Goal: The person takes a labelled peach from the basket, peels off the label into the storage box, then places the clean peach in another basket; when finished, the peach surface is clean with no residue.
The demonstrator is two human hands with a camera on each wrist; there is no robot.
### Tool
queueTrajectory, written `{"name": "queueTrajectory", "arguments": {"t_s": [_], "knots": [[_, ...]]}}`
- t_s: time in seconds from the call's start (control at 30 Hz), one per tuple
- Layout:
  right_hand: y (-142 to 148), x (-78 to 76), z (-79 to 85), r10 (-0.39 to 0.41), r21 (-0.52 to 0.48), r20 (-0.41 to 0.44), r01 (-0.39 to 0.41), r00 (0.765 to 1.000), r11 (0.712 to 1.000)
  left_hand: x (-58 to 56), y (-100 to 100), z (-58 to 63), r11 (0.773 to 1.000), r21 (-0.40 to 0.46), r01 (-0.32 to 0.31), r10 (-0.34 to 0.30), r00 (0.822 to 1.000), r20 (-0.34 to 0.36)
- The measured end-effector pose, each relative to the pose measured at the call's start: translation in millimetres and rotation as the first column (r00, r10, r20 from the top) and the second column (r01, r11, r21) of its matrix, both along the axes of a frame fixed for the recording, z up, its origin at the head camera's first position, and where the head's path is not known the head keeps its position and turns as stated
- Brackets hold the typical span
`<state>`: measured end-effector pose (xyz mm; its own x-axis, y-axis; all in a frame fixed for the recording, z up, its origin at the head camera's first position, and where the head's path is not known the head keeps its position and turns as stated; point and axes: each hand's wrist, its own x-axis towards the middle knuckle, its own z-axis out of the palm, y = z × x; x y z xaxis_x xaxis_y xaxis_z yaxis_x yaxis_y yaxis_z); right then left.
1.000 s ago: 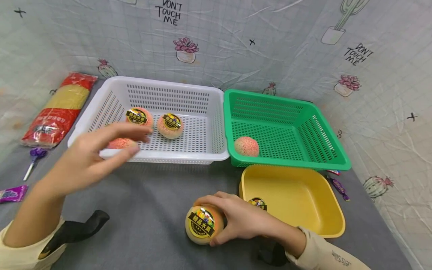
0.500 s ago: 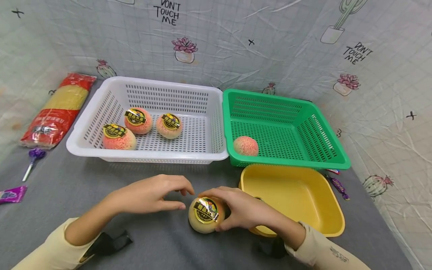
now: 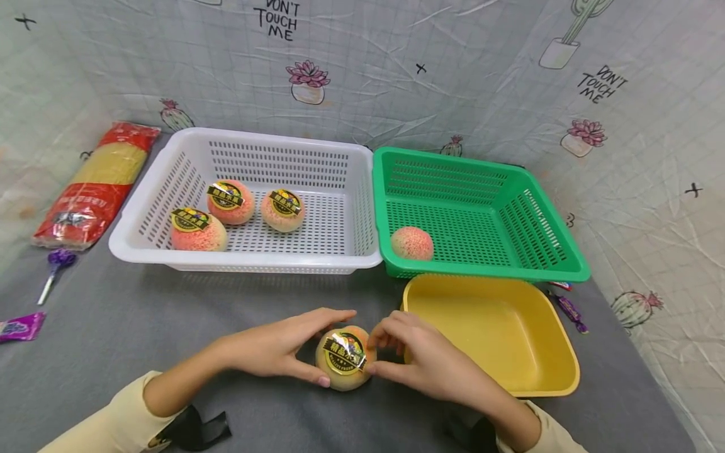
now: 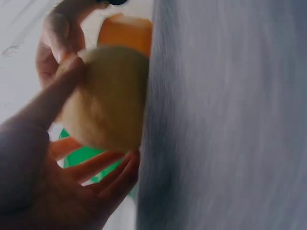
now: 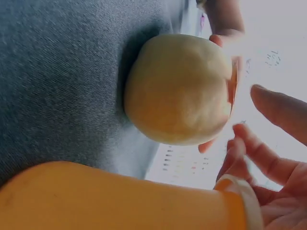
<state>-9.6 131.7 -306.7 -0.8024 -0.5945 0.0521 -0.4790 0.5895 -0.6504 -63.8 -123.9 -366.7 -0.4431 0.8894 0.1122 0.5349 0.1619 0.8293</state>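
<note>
A pale peach [image 3: 343, 380] with a black-and-gold fruit label [image 3: 344, 352] on its top rests on the grey cloth in front of me. My left hand [image 3: 277, 346] holds it from the left, thumb at its near side and fingers behind. In the left wrist view the thumb [image 4: 69, 72] presses on the peach [image 4: 108, 100]. On the other side, my right hand [image 3: 427, 358] is close to the label's edge. In the right wrist view its thumb and fingers are spread, with a gap between them and the peach [image 5: 177, 91].
A white basket [image 3: 249, 261] at the back left holds 3 labelled peaches. One peach without a visible label [image 3: 411, 244] lies in the green basket [image 3: 487, 272]. A yellow tub [image 3: 498, 327] stands beside my right hand. Noodle bag [image 3: 96, 189], lollipop [image 3: 56, 264] and candies lie at the sides.
My left hand has come down from over the white basket to the peach and holds it. My right hand has released its grip and drawn back slightly to the right.
</note>
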Motion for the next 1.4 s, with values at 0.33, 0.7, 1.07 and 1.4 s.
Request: {"name": "queueTrajectory", "arguments": {"t_s": [0.33, 0.7, 1.07, 1.4], "knots": [[-1.0, 3.7, 0.4, -0.019, 0.055, -0.046, 0.021, 0.999, 0.998, 6.9, 19.4, -18.0, 0.973, 0.217, -0.080, 0.057, 0.992, 0.111], [-4.5, 1.3, -1.7, -0.068, 0.003, 0.050, 0.068, 0.996, 0.998, 10.7, 22.9, -23.1, 0.951, 0.281, -0.129, 0.117, 0.991, 0.058], [20.9, 1.5, 11.2, -0.105, -0.181, 0.168, 0.135, 0.980, 0.974, 11.7, 19.3, -22.8, 0.961, 0.239, -0.138, 0.130, 0.990, 0.050], [107.8, -1.2, 14.4, -0.134, -0.091, 0.255, 0.162, 0.958, 0.983, 10.8, 18.2, -24.0, 0.964, 0.227, -0.142, 0.131, 0.989, 0.064]]}}
